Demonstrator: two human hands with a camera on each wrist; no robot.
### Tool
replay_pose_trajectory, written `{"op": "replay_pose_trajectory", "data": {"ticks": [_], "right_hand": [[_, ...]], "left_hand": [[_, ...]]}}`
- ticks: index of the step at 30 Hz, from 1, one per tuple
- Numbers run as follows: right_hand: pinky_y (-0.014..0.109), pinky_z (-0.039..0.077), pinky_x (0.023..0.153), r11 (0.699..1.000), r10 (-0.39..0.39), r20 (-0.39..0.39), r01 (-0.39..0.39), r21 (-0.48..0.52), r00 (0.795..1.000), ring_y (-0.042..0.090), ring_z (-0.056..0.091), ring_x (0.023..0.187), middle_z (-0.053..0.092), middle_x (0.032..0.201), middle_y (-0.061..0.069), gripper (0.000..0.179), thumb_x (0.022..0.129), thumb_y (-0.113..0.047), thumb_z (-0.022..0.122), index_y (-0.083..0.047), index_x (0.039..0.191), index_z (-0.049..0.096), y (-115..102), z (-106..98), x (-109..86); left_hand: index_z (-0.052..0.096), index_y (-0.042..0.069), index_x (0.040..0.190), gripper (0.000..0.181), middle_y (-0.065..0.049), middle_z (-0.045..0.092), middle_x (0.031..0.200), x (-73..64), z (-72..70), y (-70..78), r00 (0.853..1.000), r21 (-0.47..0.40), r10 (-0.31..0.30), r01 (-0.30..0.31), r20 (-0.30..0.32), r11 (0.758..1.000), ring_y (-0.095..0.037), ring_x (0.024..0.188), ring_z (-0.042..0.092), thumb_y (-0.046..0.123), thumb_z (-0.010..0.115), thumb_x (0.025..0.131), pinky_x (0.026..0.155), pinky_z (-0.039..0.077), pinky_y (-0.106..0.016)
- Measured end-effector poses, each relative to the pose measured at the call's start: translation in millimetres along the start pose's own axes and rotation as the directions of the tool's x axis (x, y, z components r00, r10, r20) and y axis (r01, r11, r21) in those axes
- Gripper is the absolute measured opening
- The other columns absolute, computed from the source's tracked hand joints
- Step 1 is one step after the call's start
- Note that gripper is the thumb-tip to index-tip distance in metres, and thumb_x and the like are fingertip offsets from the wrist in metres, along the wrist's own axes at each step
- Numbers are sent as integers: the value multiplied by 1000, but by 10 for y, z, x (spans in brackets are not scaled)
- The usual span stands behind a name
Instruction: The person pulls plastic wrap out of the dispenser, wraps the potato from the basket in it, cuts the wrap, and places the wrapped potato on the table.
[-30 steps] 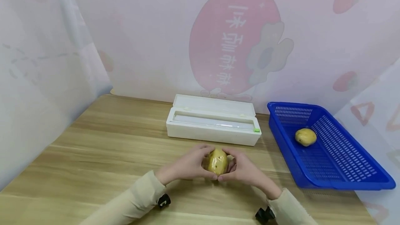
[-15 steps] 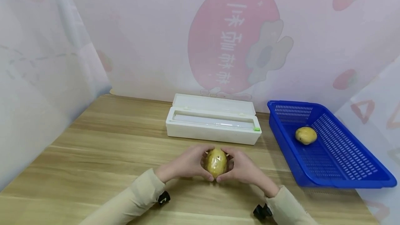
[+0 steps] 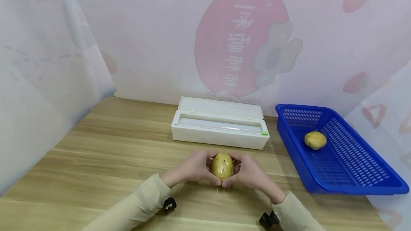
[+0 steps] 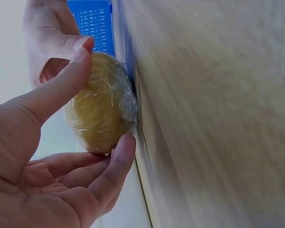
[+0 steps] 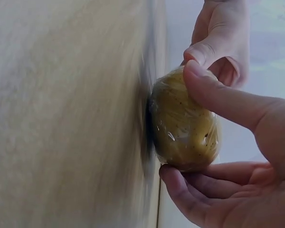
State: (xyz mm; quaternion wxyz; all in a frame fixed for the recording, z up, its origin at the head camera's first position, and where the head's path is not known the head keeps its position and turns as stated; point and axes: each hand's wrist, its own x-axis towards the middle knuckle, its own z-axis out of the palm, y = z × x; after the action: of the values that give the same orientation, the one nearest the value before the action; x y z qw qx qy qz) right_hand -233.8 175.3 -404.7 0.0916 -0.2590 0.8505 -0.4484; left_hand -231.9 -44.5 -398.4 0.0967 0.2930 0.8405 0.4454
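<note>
A yellow potato [image 3: 223, 167] wrapped in clear plastic film is between both hands in the middle of the head view. My left hand [image 3: 198, 167] grips its left side, and my right hand [image 3: 248, 170] grips its right side. The two thumbs nearly meet at the near end. In the left wrist view, film bunches on the side of the potato [image 4: 102, 107] that faces the tabletop. Seen from the right wrist, the film looks smooth and glossy over the potato [image 5: 183, 126], which is right at the table surface.
Behind the hands stands a white cling film box [image 3: 218, 138], lid up, with a roll inside and a green slider at its right end. To the right, a blue plastic basket [image 3: 302, 163] holds another potato [image 3: 315, 140]. The wooden table [image 3: 112, 152] meets a printed curtain at the back.
The potato has turned a little between the hands, so its marks and the film's shine have shifted. Both hands keep hold of it in nearly the same place.
</note>
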Motion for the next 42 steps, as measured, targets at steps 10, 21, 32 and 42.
{"op": "replay_pose_trajectory", "data": {"ticks": [10,21,32,42], "right_hand": [[31,53,70,996,8,66,-2,-91,998,17,64,81,68,90,-5,67,59,-23,97,-8,117,67,-40,-49,71],[35,52,73,994,41,81,-32,-106,996,17,63,82,68,90,-3,70,54,-23,99,-3,114,67,-69,-77,125],[33,52,72,995,38,99,-29,-100,994,20,63,82,67,89,-3,67,58,-24,97,-6,116,68,-68,-111,76],[49,48,91,1000,9,258,-5,-18,966,28,60,102,64,111,5,74,71,-21,91,3,131,55,-123,-207,63]], "left_hand": [[65,7,118,69,4,68,99,82,-70,15,993,92,-108,103,46,990,-15,91,65,25,96,60,81,51,-29],[62,8,126,79,7,67,103,98,-66,18,990,79,-133,128,55,989,-12,96,64,25,97,58,86,51,-31],[59,5,123,68,4,63,97,60,-15,6,997,1,-57,57,59,998,-14,87,63,19,94,66,75,53,-27],[43,0,140,102,-8,56,123,54,-31,-40,997,207,12,-26,71,978,-13,102,55,39,95,61,90,47,-32]]}}
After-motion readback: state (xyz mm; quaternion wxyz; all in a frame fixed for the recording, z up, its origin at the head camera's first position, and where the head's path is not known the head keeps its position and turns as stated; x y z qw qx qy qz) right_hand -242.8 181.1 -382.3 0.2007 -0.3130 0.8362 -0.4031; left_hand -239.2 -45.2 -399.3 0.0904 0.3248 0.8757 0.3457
